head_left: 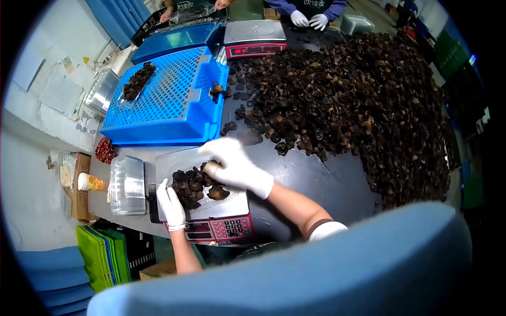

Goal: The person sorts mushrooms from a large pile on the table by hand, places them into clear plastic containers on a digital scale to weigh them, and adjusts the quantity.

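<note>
Dark wood ear mushrooms lie in a clear plastic tray on the metal plate of a red digital scale. My left hand, in a white glove, rests along the left side of the mushrooms with its fingers stretched out. Over the right side of the pile is my gloved right hand, smeared by motion; whether anything is in its fingers cannot be made out. A dark blurred shape shows just beyond it.
A large mushroom heap covers the table's right side. Blue crates stand at back left, with a filled pack on top. Clear trays are stacked left. Another scale and a co-worker's gloved hands are across the table.
</note>
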The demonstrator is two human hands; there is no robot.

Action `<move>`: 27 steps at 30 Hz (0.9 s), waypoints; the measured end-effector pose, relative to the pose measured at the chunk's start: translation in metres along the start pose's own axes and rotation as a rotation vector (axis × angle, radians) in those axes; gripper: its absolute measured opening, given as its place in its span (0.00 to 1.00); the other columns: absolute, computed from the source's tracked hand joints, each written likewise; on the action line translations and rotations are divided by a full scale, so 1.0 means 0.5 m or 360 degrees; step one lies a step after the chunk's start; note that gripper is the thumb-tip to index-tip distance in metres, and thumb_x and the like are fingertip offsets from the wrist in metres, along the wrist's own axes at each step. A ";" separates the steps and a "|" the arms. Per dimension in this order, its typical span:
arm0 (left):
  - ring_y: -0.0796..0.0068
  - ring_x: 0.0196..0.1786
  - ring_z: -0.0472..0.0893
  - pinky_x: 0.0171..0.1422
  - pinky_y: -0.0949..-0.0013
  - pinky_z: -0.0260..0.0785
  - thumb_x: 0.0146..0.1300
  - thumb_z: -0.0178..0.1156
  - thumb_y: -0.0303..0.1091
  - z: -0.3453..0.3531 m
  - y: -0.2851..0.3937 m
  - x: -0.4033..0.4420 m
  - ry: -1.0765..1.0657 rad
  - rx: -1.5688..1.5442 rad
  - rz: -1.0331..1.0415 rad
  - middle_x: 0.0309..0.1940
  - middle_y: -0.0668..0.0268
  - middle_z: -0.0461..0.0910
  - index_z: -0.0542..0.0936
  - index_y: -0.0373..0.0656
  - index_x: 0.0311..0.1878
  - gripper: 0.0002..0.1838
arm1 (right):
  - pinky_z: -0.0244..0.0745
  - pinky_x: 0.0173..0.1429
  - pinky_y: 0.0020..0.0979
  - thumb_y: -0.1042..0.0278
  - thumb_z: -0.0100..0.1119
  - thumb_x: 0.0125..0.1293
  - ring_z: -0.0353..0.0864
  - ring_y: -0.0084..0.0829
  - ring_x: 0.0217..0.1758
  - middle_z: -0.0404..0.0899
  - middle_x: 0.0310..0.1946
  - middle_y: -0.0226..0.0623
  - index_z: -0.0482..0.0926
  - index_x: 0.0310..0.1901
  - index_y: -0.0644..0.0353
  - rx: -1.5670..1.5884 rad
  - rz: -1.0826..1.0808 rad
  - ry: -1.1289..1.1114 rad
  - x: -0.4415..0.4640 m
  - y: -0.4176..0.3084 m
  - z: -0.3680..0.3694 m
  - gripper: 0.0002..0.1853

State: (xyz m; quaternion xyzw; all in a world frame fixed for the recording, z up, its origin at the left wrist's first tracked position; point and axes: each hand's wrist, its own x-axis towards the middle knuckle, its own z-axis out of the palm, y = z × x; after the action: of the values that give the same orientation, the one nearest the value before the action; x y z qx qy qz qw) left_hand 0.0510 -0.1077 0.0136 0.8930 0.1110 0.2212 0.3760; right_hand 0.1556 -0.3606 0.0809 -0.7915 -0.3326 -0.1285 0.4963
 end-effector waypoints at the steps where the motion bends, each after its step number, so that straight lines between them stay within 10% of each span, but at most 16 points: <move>1: 0.60 0.65 0.72 0.73 0.62 0.59 0.79 0.42 0.38 -0.008 -0.001 -0.002 0.0049 0.0011 0.0019 0.61 0.54 0.73 0.73 0.35 0.64 0.20 | 0.75 0.57 0.44 0.64 0.59 0.54 0.79 0.49 0.51 0.80 0.45 0.46 0.81 0.49 0.58 -0.0122 0.0099 0.0096 0.007 0.060 -0.009 0.19; 5: 0.61 0.65 0.72 0.73 0.62 0.58 0.79 0.42 0.37 -0.025 0.013 -0.018 0.0097 -0.0007 0.0019 0.61 0.55 0.74 0.73 0.35 0.64 0.20 | 0.72 0.62 0.48 0.55 0.63 0.55 0.75 0.49 0.61 0.78 0.58 0.43 0.80 0.55 0.50 -0.0596 0.0394 0.0116 -0.012 0.365 0.000 0.24; 8: 0.59 0.62 0.73 0.71 0.61 0.61 0.76 0.44 0.29 -0.029 0.008 -0.036 0.0152 -0.0099 0.0028 0.58 0.54 0.74 0.73 0.35 0.61 0.17 | 0.58 0.69 0.63 0.38 0.65 0.55 0.56 0.58 0.75 0.57 0.75 0.42 0.66 0.72 0.40 -0.1163 0.0816 -0.0304 -0.017 0.373 0.007 0.42; 13: 0.61 0.62 0.73 0.71 0.61 0.62 0.75 0.44 0.27 -0.061 0.012 -0.068 0.0268 -0.0107 -0.0069 0.59 0.56 0.74 0.74 0.34 0.61 0.17 | 0.69 0.55 0.49 0.50 0.70 0.53 0.69 0.47 0.59 0.71 0.58 0.42 0.82 0.49 0.50 -0.1232 0.0548 -0.0407 -0.062 0.364 0.011 0.23; 19: 0.68 0.57 0.76 0.66 0.65 0.67 0.74 0.44 0.26 -0.066 0.097 -0.116 0.0214 -0.0414 -0.0139 0.56 0.59 0.75 0.75 0.35 0.59 0.16 | 0.72 0.47 0.44 0.60 0.67 0.52 0.76 0.44 0.47 0.74 0.41 0.42 0.78 0.37 0.54 -0.0997 0.0283 -0.0442 -0.228 0.310 -0.034 0.13; 25: 0.71 0.50 0.79 0.59 0.67 0.71 0.69 0.50 0.22 0.043 0.246 -0.176 -0.0441 -0.0901 0.0085 0.49 0.61 0.78 0.77 0.34 0.55 0.14 | 0.76 0.43 0.33 0.64 0.65 0.57 0.81 0.37 0.41 0.81 0.37 0.37 0.82 0.39 0.56 0.0110 0.0727 0.0099 -0.370 0.229 -0.139 0.09; 27: 0.74 0.50 0.79 0.59 0.70 0.71 0.72 0.52 0.26 0.106 0.278 -0.203 -0.0793 -0.0943 0.0021 0.49 0.62 0.78 0.77 0.34 0.56 0.13 | 0.74 0.38 0.29 0.64 0.60 0.65 0.80 0.30 0.41 0.83 0.42 0.35 0.79 0.42 0.57 0.1539 0.1694 0.0397 -0.389 0.171 -0.192 0.08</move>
State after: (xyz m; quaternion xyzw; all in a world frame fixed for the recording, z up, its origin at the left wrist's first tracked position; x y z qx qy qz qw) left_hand -0.0084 -0.2739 0.0490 0.7726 -0.0584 0.0223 0.6318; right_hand 0.0789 -0.5463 -0.0372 -0.5178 0.1366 0.2023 0.8199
